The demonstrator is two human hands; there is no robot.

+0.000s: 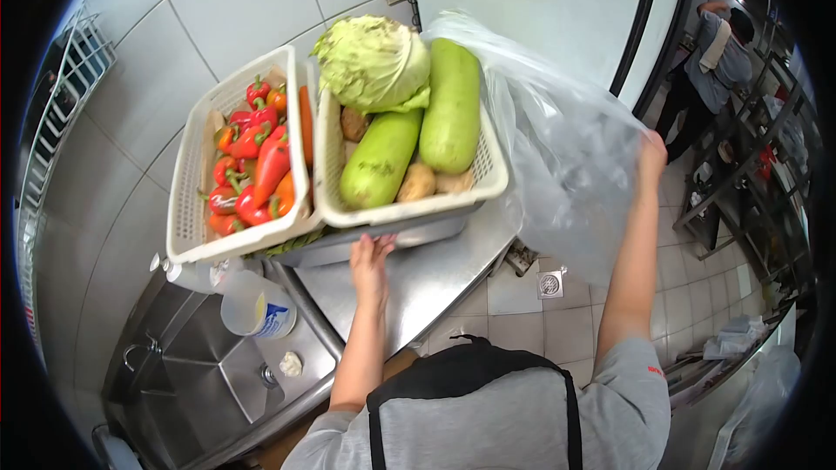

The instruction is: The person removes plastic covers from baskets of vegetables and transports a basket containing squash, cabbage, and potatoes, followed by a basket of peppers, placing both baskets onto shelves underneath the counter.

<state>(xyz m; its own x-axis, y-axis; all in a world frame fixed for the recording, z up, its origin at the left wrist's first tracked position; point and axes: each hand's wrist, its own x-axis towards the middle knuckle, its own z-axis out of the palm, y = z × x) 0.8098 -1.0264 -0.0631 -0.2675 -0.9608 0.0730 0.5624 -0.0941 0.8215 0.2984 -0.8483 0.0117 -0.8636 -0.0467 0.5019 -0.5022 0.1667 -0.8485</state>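
My right hand grips the edge of a clear plastic bag, which hangs spread out between it and the right basket. At the front rim of that white basket, my left hand reaches up, its fingertips at or under the edge of a grey tray. The basket holds a cabbage, two green gourds and potatoes. Beside it on the left, another white basket contains red and orange peppers. What the left fingertips grip is hidden.
A steel sink lies at the lower left, with a plastic container at its edge. The steel counter ends above a tiled floor. At the far right, another person stands near metal racks. A wire rack hangs left.
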